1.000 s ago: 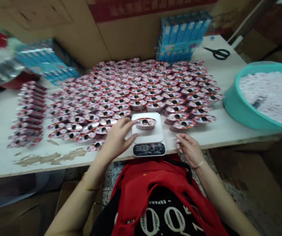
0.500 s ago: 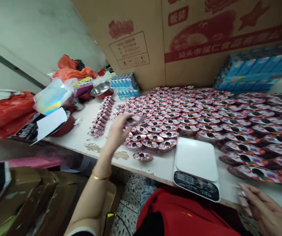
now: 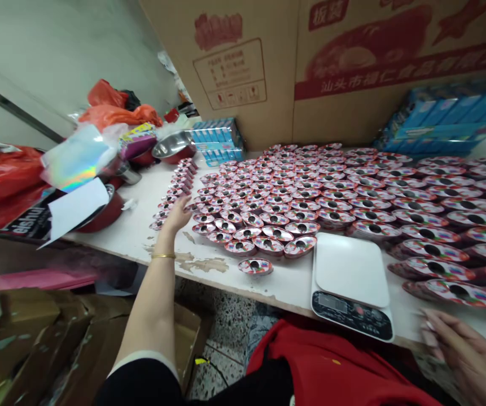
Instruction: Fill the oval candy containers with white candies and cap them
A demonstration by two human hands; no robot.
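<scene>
My left hand reaches to the left side of the table, beside a slanting column of small printed pouches. Its fingers are stretched and apart, and no pouch shows in them. To its right stand several rows of similar red-and-white pouches, each with a dark round spot on top. One single pouch stands apart near the front edge. My right hand hangs at the table's front edge, right of a white kitchen scale. Its fingers are loosely stretched, slightly blurred, with nothing visible in them.
Large printed cartons wall off the back. Blue shrink-wrapped packs stand at back left and back right. A metal bowl, orange bags and a white sheet crowd the left. Opened cardboard boxes sit below.
My left hand has moved left from the pouch rows to the slanting column. The pouch it carried no longer shows in it. The view has shifted slightly; my right hand stays by the scale.
</scene>
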